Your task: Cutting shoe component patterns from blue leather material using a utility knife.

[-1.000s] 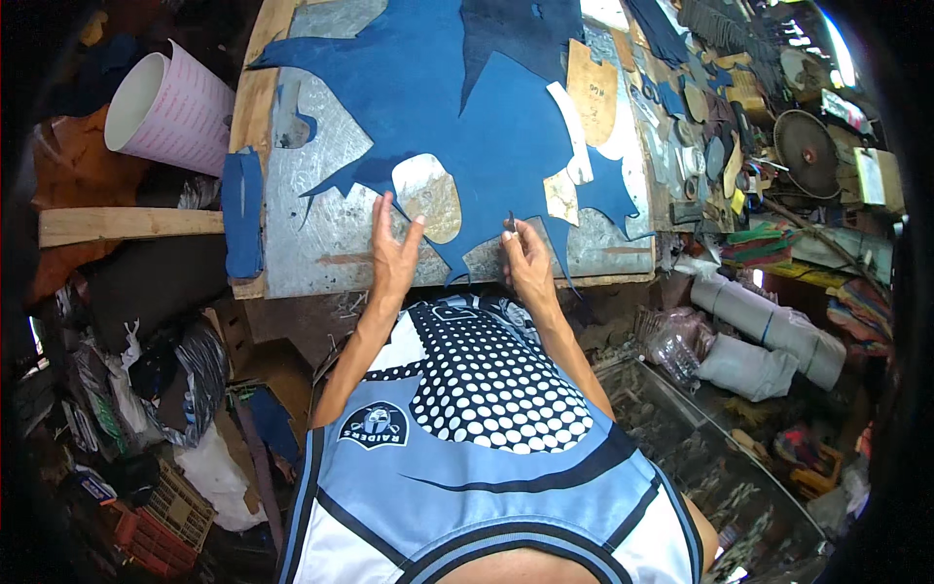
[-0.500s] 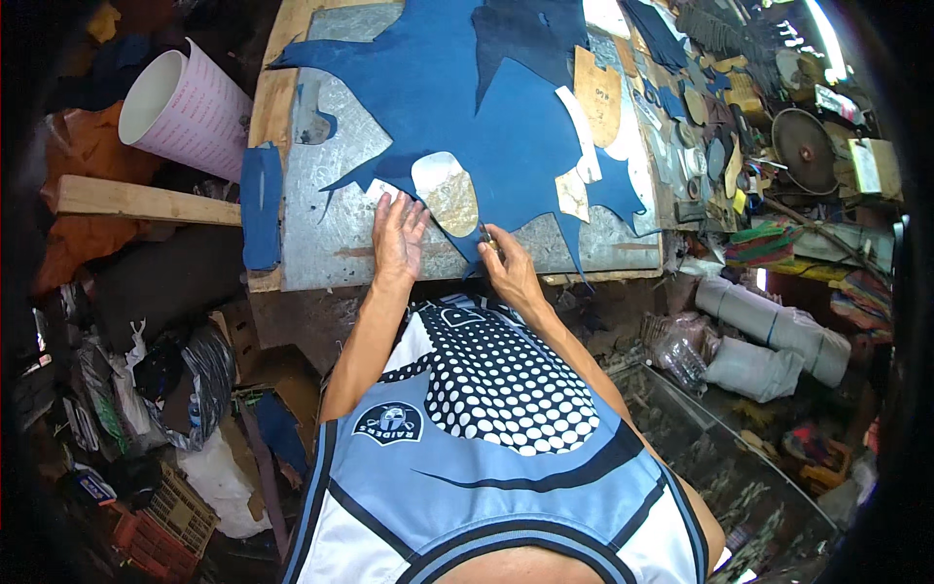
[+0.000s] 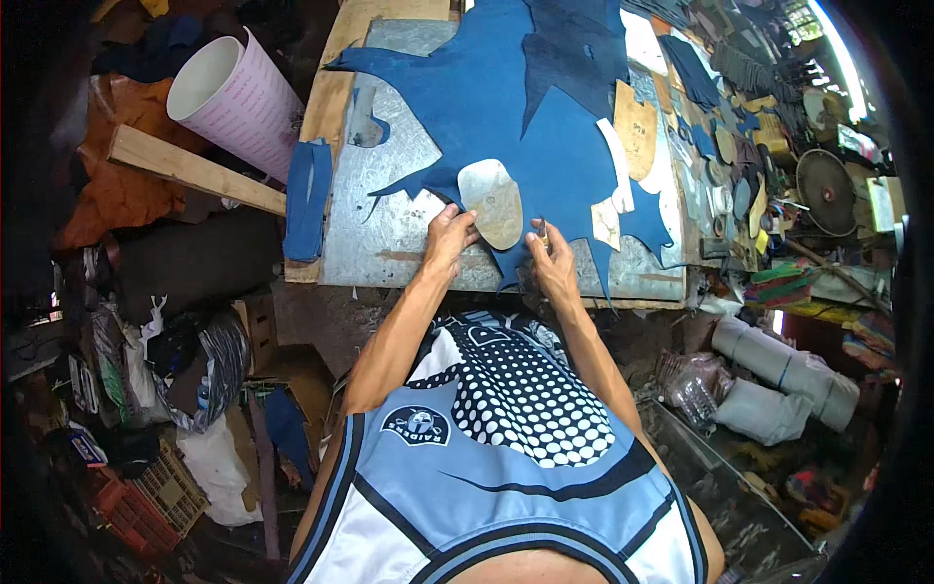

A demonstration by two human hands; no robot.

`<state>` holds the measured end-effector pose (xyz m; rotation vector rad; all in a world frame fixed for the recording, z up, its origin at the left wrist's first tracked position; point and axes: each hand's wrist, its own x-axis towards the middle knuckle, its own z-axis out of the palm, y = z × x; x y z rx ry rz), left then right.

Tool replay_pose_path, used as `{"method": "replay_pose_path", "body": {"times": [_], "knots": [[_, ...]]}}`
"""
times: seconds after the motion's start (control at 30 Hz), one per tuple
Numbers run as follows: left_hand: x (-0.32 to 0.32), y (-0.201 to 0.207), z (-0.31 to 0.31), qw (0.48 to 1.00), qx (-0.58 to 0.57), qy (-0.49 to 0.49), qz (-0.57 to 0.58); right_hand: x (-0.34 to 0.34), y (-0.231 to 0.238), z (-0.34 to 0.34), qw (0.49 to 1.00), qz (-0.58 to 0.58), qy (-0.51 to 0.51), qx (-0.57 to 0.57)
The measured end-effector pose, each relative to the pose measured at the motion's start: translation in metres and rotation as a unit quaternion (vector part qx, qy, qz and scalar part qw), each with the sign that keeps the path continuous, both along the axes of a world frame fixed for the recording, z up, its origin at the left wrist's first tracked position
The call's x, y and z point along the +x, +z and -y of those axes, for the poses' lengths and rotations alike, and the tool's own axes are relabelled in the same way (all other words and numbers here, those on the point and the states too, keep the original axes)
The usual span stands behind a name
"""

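Observation:
A wide blue leather hide (image 3: 486,107) with ragged, pointed edges lies over a grey metal sheet (image 3: 389,195). On its near edge rests an oval pattern piece (image 3: 494,204), whitish at the far end and mottled tan below. My left hand (image 3: 451,239) is closed at the pattern's lower left edge, fingertips on it. To the right of the pattern, my right hand (image 3: 553,263) pinches a small slim tool (image 3: 544,230), mostly hidden by the fingers. A narrow tongue of blue leather hangs between the hands.
Left of the table stand a pale pink roll (image 3: 238,102) and a jutting wooden plank (image 3: 195,170). A folded blue strip (image 3: 308,200) lies on the table's left edge. Tan card patterns (image 3: 635,127) and leather scraps lie to the right. Wrapped rolls (image 3: 783,360) sit lower right.
My left hand has gone from open beside the pattern to closed at its edge. My right hand remains beside the pattern with the tool. The whole view has shifted, moving the scene rightward.

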<state>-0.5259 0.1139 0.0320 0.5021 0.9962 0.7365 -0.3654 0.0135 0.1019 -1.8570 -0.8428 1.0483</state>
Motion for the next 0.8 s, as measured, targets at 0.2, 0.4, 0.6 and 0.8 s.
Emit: {"method": "replay_pose_path", "body": {"times": [0.2, 0.4, 0.6, 0.8], "knots": [[-0.011, -0.024, -0.001, 0.966, -0.134, 0.073, 0.207, 0.0, 0.007, -0.012, 0.996, -0.087, -0.021, -0.025], [-0.007, -0.004, 0.01, 0.981, -0.093, 0.042, 0.167, -0.004, 0.014, -0.016, 0.984, -0.175, -0.038, 0.003], [-0.009, -0.004, 0.015, 0.978, -0.111, 0.036, 0.175, 0.008, 0.018, -0.019, 0.988, -0.148, -0.033, 0.0], [-0.016, 0.031, 0.029, 0.995, 0.05, 0.046, -0.077, 0.036, 0.035, -0.004, 0.994, -0.093, -0.057, 0.028]]}}
